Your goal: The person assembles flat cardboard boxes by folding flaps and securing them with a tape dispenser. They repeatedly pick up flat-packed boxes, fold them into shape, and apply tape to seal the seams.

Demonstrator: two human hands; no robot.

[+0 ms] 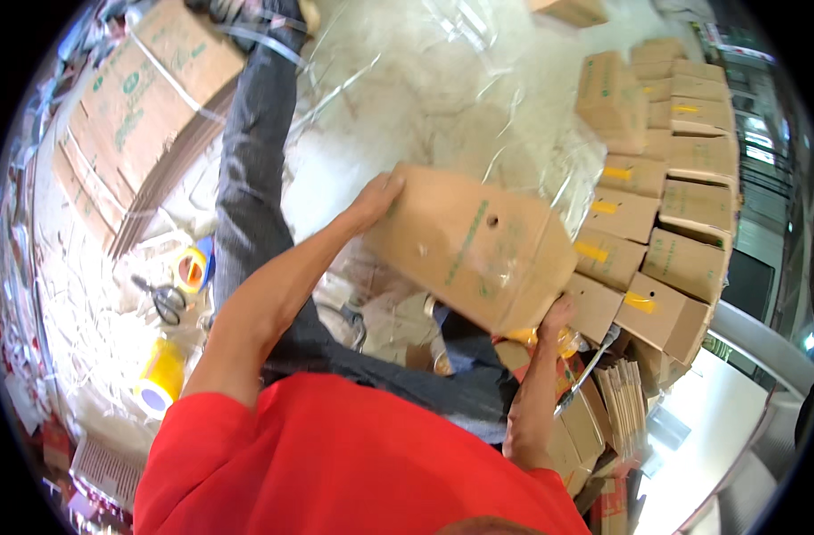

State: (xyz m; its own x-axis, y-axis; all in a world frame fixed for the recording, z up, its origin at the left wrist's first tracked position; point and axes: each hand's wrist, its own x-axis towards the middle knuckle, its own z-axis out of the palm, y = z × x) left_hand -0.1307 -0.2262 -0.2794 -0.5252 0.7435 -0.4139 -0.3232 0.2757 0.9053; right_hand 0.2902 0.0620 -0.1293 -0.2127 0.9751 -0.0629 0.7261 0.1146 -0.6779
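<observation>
A brown cardboard box (469, 241) with green print and a small round hole is held tilted in front of me, above my legs. My left hand (380, 198) is closed on its far left edge, thumb along the top. At the near right corner, my right hand (558, 314) grips the cardboard, its fingers partly hidden. Just below that hand shows something shiny and yellow (569, 342), too unclear to name. The underside of the box is out of sight.
Taped boxes (656, 201) stand in rows on the right. Flat cardboard (148, 98), bound with straps, lies at the far left. Black scissors (164, 300), a tape roll (191, 269) and a yellow roll (161, 374) lie to my left. Folded cartons (621, 397) stand near right.
</observation>
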